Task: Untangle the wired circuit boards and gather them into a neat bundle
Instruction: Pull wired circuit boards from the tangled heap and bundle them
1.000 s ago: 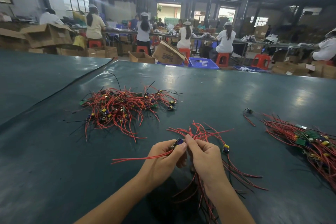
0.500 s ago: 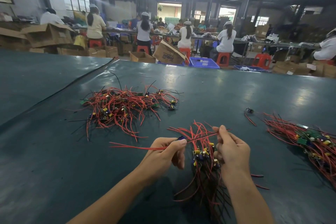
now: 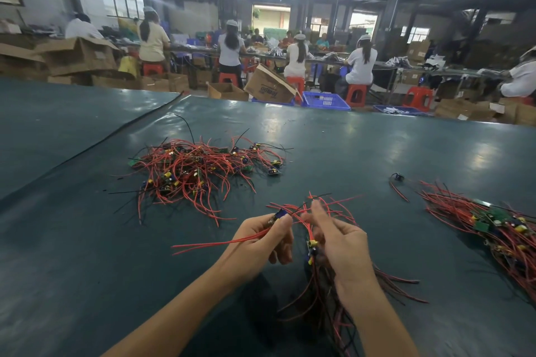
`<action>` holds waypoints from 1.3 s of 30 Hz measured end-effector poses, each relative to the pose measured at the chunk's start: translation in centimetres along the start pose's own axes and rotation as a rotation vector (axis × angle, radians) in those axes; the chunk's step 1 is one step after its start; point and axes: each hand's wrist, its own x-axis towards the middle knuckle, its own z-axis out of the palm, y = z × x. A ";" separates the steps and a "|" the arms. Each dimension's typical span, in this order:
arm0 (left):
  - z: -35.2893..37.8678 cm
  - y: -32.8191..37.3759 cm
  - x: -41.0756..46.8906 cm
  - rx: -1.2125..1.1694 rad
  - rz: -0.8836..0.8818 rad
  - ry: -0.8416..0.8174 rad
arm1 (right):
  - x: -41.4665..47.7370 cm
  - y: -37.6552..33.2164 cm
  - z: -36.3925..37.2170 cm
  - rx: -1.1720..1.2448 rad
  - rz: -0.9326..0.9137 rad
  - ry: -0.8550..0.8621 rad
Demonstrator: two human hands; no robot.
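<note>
Left hand (image 3: 261, 238), pinch on wired board (image 3: 280, 215); right hand (image 3: 339, 243) blurred, grip on bundle (image 3: 311, 246) unclear.

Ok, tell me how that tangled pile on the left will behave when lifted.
Probably floppy: in the pile, thin red wires curl and splay loosely over the table. Likely to lift as a snagging clump, since the wires cross each other everywhere. Probably light: its boards look tiny.
</note>
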 end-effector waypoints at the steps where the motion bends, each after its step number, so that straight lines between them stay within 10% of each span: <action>1: 0.1 -0.1 0.0 0.023 0.009 -0.013 | -0.4 0.0 0.4 -0.017 -0.007 -0.048; 21: -0.9 0.5 0.0 -0.175 -0.097 -0.168 | 2.1 -0.5 -2.7 0.219 -0.044 0.392; 27: -4.3 0.4 1.0 -0.382 -0.125 0.137 | 3.2 -2.0 -7.5 0.323 -0.033 0.749; 39: -3.2 -1.1 0.9 -0.178 -0.115 0.026 | -1.0 -1.4 -0.8 -0.222 -0.751 0.252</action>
